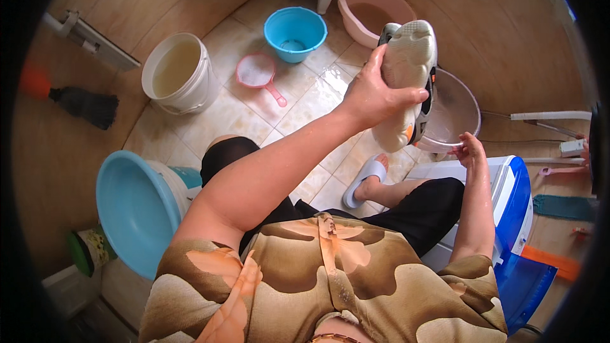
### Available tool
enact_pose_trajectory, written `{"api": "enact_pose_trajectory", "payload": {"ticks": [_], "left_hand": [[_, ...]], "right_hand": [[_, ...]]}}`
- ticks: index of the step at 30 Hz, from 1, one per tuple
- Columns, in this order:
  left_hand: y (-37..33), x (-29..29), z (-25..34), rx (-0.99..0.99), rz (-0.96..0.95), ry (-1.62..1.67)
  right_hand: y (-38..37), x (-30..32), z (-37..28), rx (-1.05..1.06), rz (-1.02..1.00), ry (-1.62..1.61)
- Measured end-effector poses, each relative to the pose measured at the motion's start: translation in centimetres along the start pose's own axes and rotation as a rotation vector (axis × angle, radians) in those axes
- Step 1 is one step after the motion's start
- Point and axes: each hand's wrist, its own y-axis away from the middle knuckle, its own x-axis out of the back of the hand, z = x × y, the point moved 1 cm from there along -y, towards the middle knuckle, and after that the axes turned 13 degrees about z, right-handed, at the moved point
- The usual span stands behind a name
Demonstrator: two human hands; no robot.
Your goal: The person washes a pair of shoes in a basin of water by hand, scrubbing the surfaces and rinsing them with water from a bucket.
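Note:
My left hand [373, 94] reaches across to the right and is closed around a pair of sneakers [412, 57]. One pale sole faces me, with black, grey and orange upper along its edge; the second shoe shows only as a grey tip behind it. Just past the shoes stands a translucent basin [459, 105], partly covered by them. The fingers of my right hand [471, 150] curl over its near rim. Both forearms look wet.
On the wet tiles stand a blue basin [295, 33], a pink dipper [257, 71], a white bucket [206, 89] of cloudy water and a pink tub [356, 18]. A large blue basin [133, 209] leans at my left; a blue-and-white appliance [511, 197] is at my right.

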Motion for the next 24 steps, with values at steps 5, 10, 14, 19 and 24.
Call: {"api": "enact_pose_trajectory", "payload": {"ticks": [5, 10, 14, 19, 24], "left_hand": [[0.4, -0.4, -0.5, 0.100, -0.058, -0.040], [1.6, -0.4, -1.9, 0.162, -0.103, -0.066], [2.3, -0.5, -2.2, 0.233, -0.129, -0.079], [2.3, -0.1, -1.8, 0.247, -0.114, -0.079], [2.2, 1.2, -1.5, 0.230, -0.085, -0.105]], "right_hand": [[-1.6, 3.2, -1.6, -0.016, 0.042, -0.011], [-1.1, 3.0, -1.7, -0.010, 0.073, 0.040], [-2.3, 2.9, -0.9, -0.018, 0.103, 0.106], [-4.4, 3.8, 1.2, -0.136, 0.071, 0.172], [-5.9, 4.3, 2.1, -0.129, 0.115, 0.211]]}}
